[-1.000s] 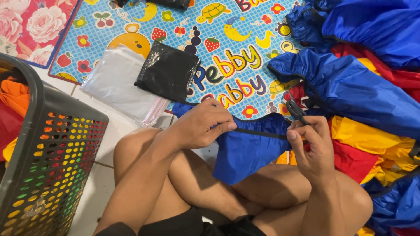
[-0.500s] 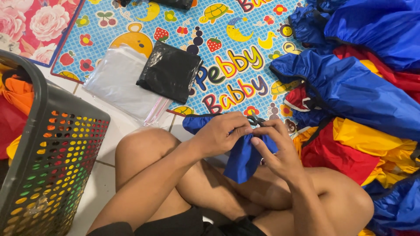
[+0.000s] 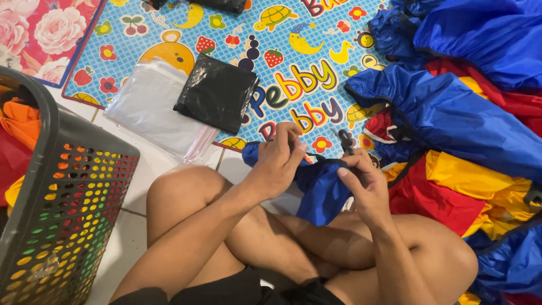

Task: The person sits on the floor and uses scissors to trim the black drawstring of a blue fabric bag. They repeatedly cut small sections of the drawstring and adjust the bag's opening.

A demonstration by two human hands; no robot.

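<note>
Item: blue cloth (image 3: 322, 189), small piece of shiny fabric with a dark cord (image 3: 327, 161) along its upper edge. Position: held above the person's crossed legs, between both hands, hanging down from the fingers toward the lap.

Left hand (image 3: 279, 164): fingers closed in a narrow pinch on the left upper edge of the blue cloth; the cloth bunches under the palm.

Right hand (image 3: 364, 183): fingers curled shut on the right end of the dark cord and cloth edge; thumb pressed on top. A small dark piece sticks up just above these fingers; what it is cannot be told.

The cord runs taut between the two hands, which are near each other but apart.

Surroundings:
- Play mat (image 3: 271, 34), light blue with cartoon animals, fruit and coloured letters, on the tiled floor ahead of the knees.
- Black folded bag (image 3: 217, 93), lying on the mat.
- Clear plastic bags (image 3: 149, 107), a flat stack just beside the black one, partly under it.
- Pile of blue, red and yellow cloth (image 3: 457, 113), to the right, well spread.
- Grey plastic basket (image 3: 62, 209), to the left, with orange cloth inside.
</note>
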